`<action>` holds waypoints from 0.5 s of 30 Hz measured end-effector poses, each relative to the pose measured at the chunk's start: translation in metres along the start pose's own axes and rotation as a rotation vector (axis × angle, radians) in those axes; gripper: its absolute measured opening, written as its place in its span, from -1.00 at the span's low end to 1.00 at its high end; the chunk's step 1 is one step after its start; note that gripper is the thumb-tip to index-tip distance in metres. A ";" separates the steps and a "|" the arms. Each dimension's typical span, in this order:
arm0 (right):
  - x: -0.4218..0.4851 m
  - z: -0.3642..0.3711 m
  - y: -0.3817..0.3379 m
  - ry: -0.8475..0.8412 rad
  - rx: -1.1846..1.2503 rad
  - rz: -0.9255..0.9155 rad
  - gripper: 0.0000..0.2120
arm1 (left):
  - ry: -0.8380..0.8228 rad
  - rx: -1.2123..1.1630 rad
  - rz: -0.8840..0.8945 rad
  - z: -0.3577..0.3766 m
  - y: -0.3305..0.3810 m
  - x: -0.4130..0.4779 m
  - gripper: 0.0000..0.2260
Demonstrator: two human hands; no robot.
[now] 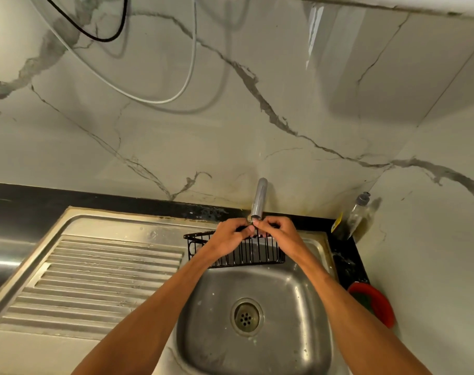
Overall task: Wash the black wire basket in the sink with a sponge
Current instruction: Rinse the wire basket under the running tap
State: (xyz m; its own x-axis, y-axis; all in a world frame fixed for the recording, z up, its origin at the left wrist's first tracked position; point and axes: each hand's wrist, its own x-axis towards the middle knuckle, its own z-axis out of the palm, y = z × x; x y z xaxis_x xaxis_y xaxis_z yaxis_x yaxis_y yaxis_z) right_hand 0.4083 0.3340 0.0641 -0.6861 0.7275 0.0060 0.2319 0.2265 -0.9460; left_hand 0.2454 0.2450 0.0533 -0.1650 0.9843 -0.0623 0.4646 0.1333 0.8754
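The black wire basket (253,253) is held over the far rim of the steel sink (298,307), just under the tap spout (258,200). My left hand (231,236) and my right hand (277,230) meet at its upper rail, fingers pinched around the wire directly below the spout. The basket's left end sticks out past my left hand over the drainboard edge. No water stream is visible. A green sponge-like pad lies in a red dish (376,303) on the counter to the right of the sink.
A ribbed steel drainboard (95,280) lies left of the basin. A soap bottle (359,216) stands in the back right corner. Marble wall behind, with a black and a white cable hanging above. The drain (246,317) is open in the basin floor.
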 end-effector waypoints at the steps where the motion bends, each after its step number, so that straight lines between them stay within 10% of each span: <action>1: -0.003 -0.001 0.006 -0.005 0.016 -0.004 -0.74 | -0.005 -0.032 -0.003 0.002 0.001 -0.002 -0.85; 15: 0.012 0.024 0.002 0.047 -0.189 0.161 -0.56 | 0.048 -0.345 -0.196 0.018 0.000 -0.016 -0.77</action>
State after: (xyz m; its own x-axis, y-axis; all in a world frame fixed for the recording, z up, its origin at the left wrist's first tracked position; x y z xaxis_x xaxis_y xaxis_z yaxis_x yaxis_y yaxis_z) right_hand 0.3836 0.3275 0.0548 -0.5982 0.7922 -0.1202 0.4633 0.2196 -0.8586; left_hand 0.2634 0.2313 0.0453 -0.2660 0.9365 -0.2285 0.1018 0.2630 0.9594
